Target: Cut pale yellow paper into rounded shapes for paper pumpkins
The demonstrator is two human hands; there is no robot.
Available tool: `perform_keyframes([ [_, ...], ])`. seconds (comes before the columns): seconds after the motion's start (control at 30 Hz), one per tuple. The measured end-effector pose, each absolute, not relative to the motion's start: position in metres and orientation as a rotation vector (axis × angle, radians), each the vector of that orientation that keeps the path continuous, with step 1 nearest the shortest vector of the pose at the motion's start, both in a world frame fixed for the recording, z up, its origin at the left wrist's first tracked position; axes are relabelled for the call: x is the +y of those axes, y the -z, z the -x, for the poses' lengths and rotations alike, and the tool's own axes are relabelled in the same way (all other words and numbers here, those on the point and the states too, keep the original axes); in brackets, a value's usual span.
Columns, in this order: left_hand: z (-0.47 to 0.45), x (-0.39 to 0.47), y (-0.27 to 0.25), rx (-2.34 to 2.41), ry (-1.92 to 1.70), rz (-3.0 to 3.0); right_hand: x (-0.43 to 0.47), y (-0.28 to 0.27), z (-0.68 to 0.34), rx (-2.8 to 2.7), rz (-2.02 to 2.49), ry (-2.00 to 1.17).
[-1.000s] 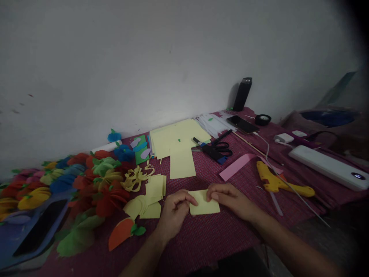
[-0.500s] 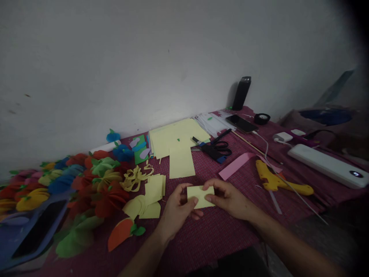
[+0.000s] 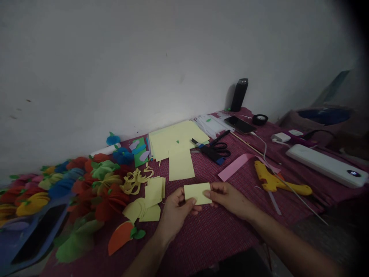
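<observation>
A small rectangle of yellow paper [image 3: 197,192] is held up over the tablecloth between both hands. My left hand [image 3: 176,207] pinches its left end, thumb on the face and fingers behind. On the right end, my right hand [image 3: 226,196] grips it with the thumb in front. Just beyond lies a longer yellow strip [image 3: 181,165], touching the big yellow sheets [image 3: 175,132]. Left of my left hand are stacked yellow squares [image 3: 153,190], rounded yellow cutouts [image 3: 135,207] and curly yellow trimmings [image 3: 135,181]. An orange half-round paper piece with green leaves [image 3: 119,236] lies nearer me.
Colourful paper pumpkins [image 3: 100,184] crowd the left side. Scissors [image 3: 220,149] and a cutter knife [image 3: 211,153] lie beyond my hands. To the right are a pink strip [image 3: 236,166], a yellow glue gun [image 3: 271,181] with a cable across it, a white power bank [image 3: 323,163] and a phone [image 3: 240,124].
The yellow paper has shifted slightly left and its face shows more fully. My right fingers have moved from its top edge to behind its right end.
</observation>
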State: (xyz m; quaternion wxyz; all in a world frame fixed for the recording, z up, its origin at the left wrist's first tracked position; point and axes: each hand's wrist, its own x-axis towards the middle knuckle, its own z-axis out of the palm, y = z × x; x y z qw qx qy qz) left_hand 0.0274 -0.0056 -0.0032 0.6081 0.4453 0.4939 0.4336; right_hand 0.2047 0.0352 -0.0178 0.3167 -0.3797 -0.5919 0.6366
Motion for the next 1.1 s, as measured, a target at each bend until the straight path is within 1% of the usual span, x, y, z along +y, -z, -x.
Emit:
perform_keyframes([
  [0.13,-0.027,-0.005,0.003,1.147,-1.019,-1.045,0.035,0.020,-0.206,-1.593,1.004,-1.708],
  [0.53,-0.028,-0.004,0.003,1.175,-1.000,-1.042,0.036,0.024,-0.206,-1.640,1.023,-1.667],
  [0.8,-0.021,-0.002,-0.001,1.142,-1.123,-0.814,0.035,0.023,-0.206,-1.639,1.024,-1.677],
  [1.1,-0.034,-0.002,0.008,1.183,-1.050,-0.823,0.030,0.023,-0.199,-1.805,1.004,-1.589],
])
